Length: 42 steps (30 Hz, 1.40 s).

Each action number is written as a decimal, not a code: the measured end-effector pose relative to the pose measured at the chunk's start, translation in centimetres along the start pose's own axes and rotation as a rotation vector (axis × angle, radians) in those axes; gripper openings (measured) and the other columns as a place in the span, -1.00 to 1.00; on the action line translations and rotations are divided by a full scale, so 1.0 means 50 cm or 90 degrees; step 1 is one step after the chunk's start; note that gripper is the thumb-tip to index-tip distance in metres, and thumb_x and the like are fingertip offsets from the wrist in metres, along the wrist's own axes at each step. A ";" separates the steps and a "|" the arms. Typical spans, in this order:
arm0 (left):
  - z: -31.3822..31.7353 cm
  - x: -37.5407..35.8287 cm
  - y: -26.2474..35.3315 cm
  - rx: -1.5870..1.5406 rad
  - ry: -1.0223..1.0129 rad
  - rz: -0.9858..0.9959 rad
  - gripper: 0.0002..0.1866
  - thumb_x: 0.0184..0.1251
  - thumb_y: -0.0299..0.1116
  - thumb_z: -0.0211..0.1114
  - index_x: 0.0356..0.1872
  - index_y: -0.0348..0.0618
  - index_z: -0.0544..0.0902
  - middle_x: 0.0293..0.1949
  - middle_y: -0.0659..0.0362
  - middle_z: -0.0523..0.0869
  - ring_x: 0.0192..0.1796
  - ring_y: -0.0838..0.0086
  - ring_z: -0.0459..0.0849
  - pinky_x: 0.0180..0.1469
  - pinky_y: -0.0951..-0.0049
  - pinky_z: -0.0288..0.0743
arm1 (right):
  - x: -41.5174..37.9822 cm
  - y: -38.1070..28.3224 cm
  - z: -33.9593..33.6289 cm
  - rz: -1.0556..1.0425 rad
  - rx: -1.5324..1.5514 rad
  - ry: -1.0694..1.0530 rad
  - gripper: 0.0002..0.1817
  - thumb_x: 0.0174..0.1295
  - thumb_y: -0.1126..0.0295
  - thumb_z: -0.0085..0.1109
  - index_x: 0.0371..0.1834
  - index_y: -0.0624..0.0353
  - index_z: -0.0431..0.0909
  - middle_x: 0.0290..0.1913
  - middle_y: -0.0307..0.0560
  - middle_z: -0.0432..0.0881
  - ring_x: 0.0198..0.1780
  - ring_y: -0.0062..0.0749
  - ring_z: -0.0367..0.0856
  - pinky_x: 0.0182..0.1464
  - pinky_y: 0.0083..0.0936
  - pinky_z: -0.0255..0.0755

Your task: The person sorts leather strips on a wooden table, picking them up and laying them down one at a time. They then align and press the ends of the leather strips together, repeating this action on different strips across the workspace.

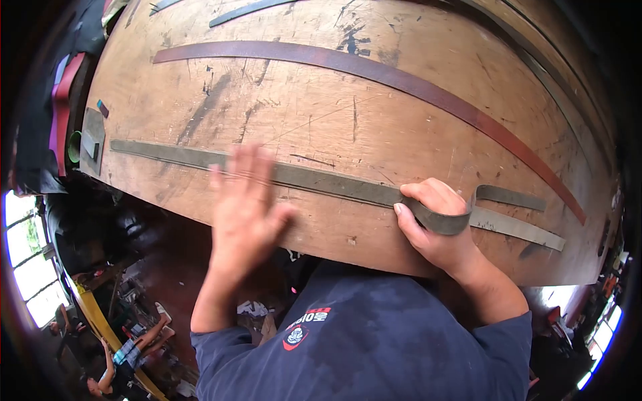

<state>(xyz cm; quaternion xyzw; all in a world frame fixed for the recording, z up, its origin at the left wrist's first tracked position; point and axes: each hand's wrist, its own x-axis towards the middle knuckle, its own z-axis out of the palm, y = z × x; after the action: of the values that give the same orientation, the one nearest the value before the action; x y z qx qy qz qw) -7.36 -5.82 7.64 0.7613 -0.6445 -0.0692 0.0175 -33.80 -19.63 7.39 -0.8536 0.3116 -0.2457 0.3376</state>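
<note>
A long grey-green strip, leather by its look (334, 184), lies along the near side of the wooden table. My left hand (247, 200) rests over its left half, fingers stretched out and slightly blurred by motion. Farther right, my right hand (438, 227) is closed on the strip, pinching it between thumb and fingers. From that grip the strip curls up in a loop, and its tail (511, 198) drops back onto the table. A paler flat strip (518, 229) sticks out to the right of my right hand; its other end is hidden.
A reddish-brown strip (361, 69) curves across the wooden table (301, 127). Other dark strips (247, 11) lie along its far side. At the left corner are a small block (90, 144) and a green roll (73, 147). Another person (130, 354) is down at lower left.
</note>
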 end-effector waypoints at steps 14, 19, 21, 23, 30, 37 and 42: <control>0.024 0.116 0.169 -0.323 0.183 0.340 -0.71 0.03 -0.47 0.43 -0.15 -0.15 0.72 -0.22 0.13 0.64 -0.15 0.19 0.59 -0.08 0.19 0.49 | -0.014 -0.003 -0.025 -0.023 -0.009 -0.039 -0.80 0.15 0.43 0.31 -0.18 0.22 0.60 -0.32 0.03 0.58 -0.26 -0.05 0.58 -0.21 -0.24 0.46; 0.023 0.114 0.171 -0.328 0.204 0.338 -0.70 -0.01 -0.48 0.43 -0.17 -0.15 0.72 -0.25 0.15 0.64 -0.17 0.21 0.59 -0.10 0.20 0.49 | -0.034 0.018 -0.075 0.027 0.218 0.010 -0.83 0.16 0.49 0.32 -0.19 0.27 0.62 -0.35 -0.10 0.55 -0.31 -0.38 0.52 -0.25 -0.46 0.39; 0.025 0.113 0.171 -0.316 0.209 0.341 -0.70 -0.03 -0.47 0.45 -0.17 -0.13 0.72 -0.25 0.17 0.64 -0.17 0.23 0.60 -0.09 0.20 0.49 | -0.049 0.028 -0.099 0.070 0.285 0.047 -0.84 0.17 0.48 0.33 -0.21 0.28 0.63 -0.37 -0.11 0.55 -0.31 -0.42 0.52 -0.26 -0.47 0.39; 0.029 0.112 0.171 -0.317 0.216 0.338 -0.69 -0.03 -0.47 0.46 -0.17 -0.13 0.73 -0.25 0.18 0.64 -0.17 0.23 0.60 -0.09 0.21 0.49 | -0.061 0.030 -0.130 0.099 0.307 0.133 -0.88 0.16 0.51 0.33 -0.27 0.30 0.63 -0.38 -0.14 0.57 -0.35 -0.49 0.51 -0.29 -0.53 0.37; 0.032 0.113 0.165 -0.292 0.230 0.338 -0.67 -0.05 -0.47 0.47 -0.16 -0.16 0.72 -0.22 0.17 0.64 -0.16 0.24 0.61 -0.08 0.21 0.50 | -0.096 0.081 -0.174 0.072 0.058 0.103 -0.88 0.11 0.51 0.38 -0.33 0.30 0.63 -0.43 -0.06 0.61 -0.42 -0.37 0.58 -0.32 -0.49 0.43; 0.018 0.110 0.168 -0.283 0.185 0.308 -0.59 -0.16 -0.53 0.49 -0.14 -0.17 0.73 -0.22 0.16 0.66 -0.16 0.24 0.61 -0.06 0.22 0.49 | -0.098 0.110 -0.181 0.048 0.060 0.064 -0.87 0.07 0.53 0.39 -0.34 0.29 0.64 -0.44 -0.03 0.64 -0.43 -0.30 0.61 -0.35 -0.45 0.44; 0.021 0.117 0.164 -0.286 0.184 0.302 -0.57 -0.22 -0.51 0.51 -0.15 -0.16 0.75 -0.22 0.17 0.67 -0.14 0.23 0.63 -0.05 0.22 0.51 | -0.094 0.116 -0.182 0.024 0.084 0.045 -0.86 0.04 0.55 0.40 -0.35 0.29 0.63 -0.47 0.00 0.63 -0.47 -0.27 0.60 -0.41 -0.44 0.43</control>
<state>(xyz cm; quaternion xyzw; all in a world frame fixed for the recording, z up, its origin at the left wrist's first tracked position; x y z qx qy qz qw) -14.57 -12.88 7.09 0.5695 -0.7630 -0.0947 0.2906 -44.87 -23.54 8.09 -0.8141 0.3226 -0.2895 0.3865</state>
